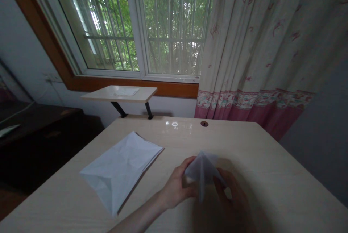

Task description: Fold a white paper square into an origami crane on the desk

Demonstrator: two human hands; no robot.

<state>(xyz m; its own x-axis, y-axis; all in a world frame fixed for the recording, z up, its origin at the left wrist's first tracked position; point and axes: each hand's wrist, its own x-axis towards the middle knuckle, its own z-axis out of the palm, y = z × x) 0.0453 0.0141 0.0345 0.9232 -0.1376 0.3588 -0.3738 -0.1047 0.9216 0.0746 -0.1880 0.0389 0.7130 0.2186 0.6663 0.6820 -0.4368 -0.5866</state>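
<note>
A small folded white paper with a peaked top and a flap hanging down in the middle is held between my two hands above the table. My left hand grips its left side, thumb below and fingers behind the edge. On the right side, my right hand pinches the paper's lower corner; this hand lies in shadow. To the left of my hands, a stack of creased white paper sheets lies flat on the light wood table.
A raised side shelf on black brackets stands at the table's far left, with a white paper on it. A round cable hole is near the back edge. Behind are a barred window and a floral curtain.
</note>
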